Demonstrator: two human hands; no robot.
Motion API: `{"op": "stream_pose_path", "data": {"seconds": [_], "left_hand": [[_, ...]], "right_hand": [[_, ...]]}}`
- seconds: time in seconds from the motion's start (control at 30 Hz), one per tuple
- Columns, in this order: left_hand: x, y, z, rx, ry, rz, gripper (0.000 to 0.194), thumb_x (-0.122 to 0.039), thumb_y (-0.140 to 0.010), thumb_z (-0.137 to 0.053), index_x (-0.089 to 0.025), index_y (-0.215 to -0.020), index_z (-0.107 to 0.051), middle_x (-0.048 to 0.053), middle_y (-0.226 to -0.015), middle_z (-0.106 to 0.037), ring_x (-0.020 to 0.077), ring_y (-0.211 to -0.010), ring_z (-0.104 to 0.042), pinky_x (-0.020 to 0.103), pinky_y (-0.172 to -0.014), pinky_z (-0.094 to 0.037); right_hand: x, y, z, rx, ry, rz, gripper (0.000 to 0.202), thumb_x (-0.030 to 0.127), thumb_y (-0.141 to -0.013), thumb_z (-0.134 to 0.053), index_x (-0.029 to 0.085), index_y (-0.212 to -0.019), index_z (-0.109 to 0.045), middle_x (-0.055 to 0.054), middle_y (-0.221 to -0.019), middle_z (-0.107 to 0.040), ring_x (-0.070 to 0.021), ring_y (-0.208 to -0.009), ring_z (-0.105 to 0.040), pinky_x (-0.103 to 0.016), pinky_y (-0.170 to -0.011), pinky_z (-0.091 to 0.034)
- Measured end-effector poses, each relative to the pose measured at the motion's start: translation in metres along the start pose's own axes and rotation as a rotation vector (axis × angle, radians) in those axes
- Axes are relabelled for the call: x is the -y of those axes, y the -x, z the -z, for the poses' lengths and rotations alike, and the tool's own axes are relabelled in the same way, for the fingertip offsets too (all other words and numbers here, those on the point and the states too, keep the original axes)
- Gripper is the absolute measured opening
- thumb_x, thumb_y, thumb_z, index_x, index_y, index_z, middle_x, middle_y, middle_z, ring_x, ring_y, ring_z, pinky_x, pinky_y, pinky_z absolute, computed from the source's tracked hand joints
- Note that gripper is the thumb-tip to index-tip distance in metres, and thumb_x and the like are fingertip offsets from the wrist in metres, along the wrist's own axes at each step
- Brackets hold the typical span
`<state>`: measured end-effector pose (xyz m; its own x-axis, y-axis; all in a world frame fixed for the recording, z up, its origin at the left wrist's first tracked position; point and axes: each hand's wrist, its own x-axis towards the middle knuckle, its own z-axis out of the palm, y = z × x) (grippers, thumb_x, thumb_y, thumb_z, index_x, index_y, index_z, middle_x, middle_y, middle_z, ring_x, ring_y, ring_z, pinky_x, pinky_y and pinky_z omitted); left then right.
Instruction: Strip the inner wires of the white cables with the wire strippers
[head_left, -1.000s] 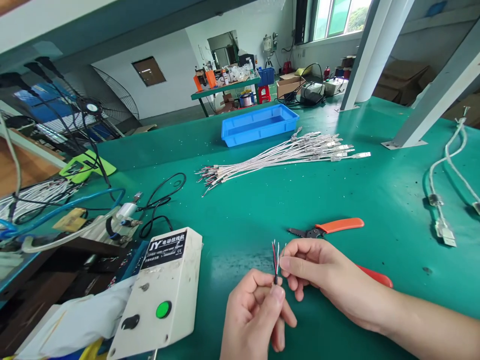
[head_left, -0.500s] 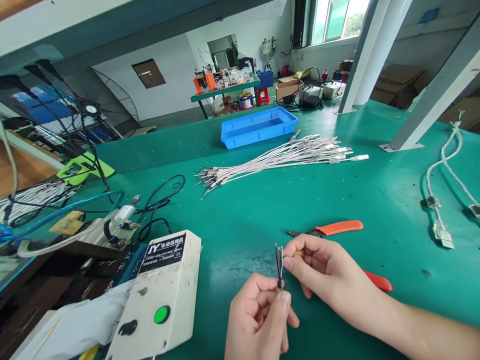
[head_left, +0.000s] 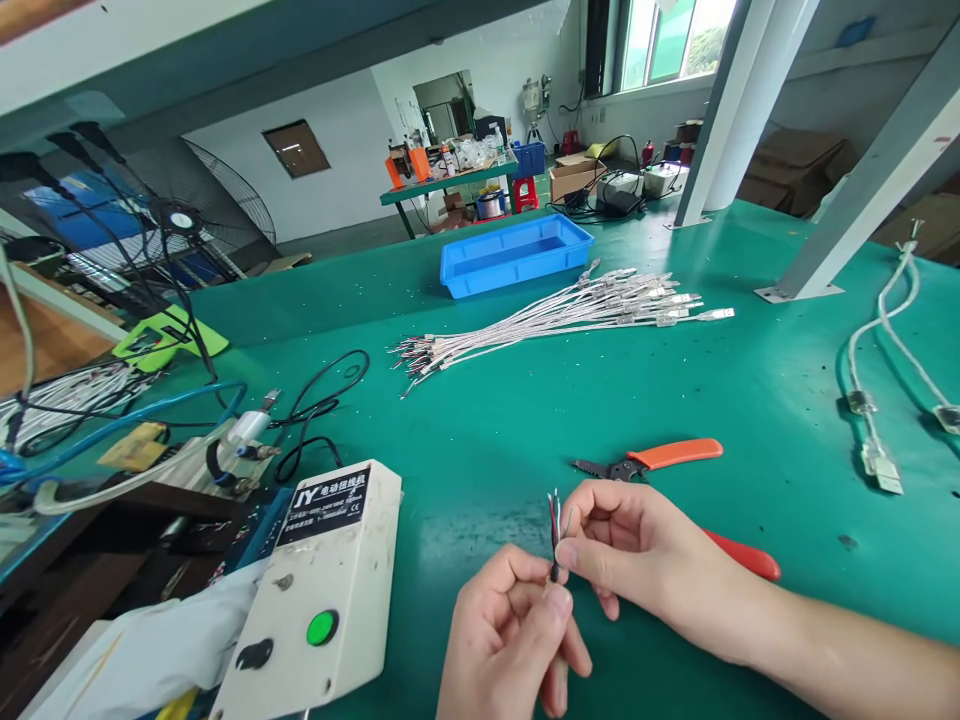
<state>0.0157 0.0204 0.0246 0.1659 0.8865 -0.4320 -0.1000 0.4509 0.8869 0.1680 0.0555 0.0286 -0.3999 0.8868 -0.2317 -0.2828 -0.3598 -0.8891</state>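
Near the bottom middle, my left hand pinches a cable whose thin coloured wires fan upward from a black sleeve. My right hand is closed at the right side of these wires, thumb and forefinger on one pale strand. Behind my right hand lies a pair of wire strippers with orange-red handles, partly hidden by the hand. Farther back, a bundle of white USB cables is spread on the green table, with stripped ends to the left.
A white control box with a green button stands at the left, beside hoses and black cords. A blue tray sits behind the bundle. White cables lie at the right, near a metal post.
My right thumb and forefinger have moved slightly down and left along the wires, and one strand now bends toward them. My left hand has shifted a little left.
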Motion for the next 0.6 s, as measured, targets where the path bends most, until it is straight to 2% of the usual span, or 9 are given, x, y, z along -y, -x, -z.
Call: {"op": "stream_pose_path", "data": {"seconds": [0.23, 0.33, 0.47, 0.6], "left_hand": [[-0.0008, 0.0008, -0.0016, 0.004, -0.056, -0.015, 0.059, -0.068, -0.066, -0.072, -0.013, -0.074, -0.052, 0.002, -0.051, -0.059, 0.0015, -0.035, -0.034, 0.016, -0.039, -0.021], [-0.0005, 0.0, -0.0003, 0.019, -0.018, -0.019, 0.057, -0.066, -0.067, -0.072, -0.012, -0.075, -0.053, 0.002, -0.05, -0.059, 0.002, -0.035, -0.034, 0.015, -0.039, -0.022], [-0.0004, -0.0007, 0.001, 0.027, 0.037, -0.028, 0.054, -0.063, -0.069, -0.073, -0.013, -0.077, -0.055, 0.002, -0.049, -0.059, 0.0031, -0.036, -0.036, 0.015, -0.039, -0.023], [0.0003, 0.0002, 0.0014, 0.001, 0.052, -0.025, 0.054, -0.061, -0.068, -0.074, -0.013, -0.076, -0.053, 0.001, -0.048, -0.058, 0.0026, -0.035, -0.036, 0.015, -0.039, -0.022]], "right_hand": [[0.0013, 0.003, -0.0004, -0.005, 0.048, 0.011, 0.033, 0.034, -0.073, -0.08, 0.015, -0.073, -0.053, 0.003, -0.067, -0.055, -0.006, -0.053, -0.046, -0.017, -0.046, -0.043], [0.0036, 0.0062, -0.0001, -0.008, 0.064, 0.077, 0.029, 0.034, -0.077, -0.077, 0.014, -0.075, -0.056, 0.002, -0.069, -0.057, -0.006, -0.056, -0.046, -0.016, -0.047, -0.041], [0.004, 0.0082, 0.0008, -0.097, 0.106, 0.185, 0.03, 0.038, -0.085, -0.07, 0.014, -0.074, -0.057, 0.001, -0.071, -0.057, -0.0038, -0.053, -0.042, -0.016, -0.046, -0.035], [0.0051, 0.0047, 0.0054, -0.22, 0.029, 0.169, 0.032, 0.045, -0.087, -0.067, 0.017, -0.079, -0.055, 0.006, -0.053, -0.047, -0.006, -0.045, -0.04, -0.02, -0.045, -0.034]]}}
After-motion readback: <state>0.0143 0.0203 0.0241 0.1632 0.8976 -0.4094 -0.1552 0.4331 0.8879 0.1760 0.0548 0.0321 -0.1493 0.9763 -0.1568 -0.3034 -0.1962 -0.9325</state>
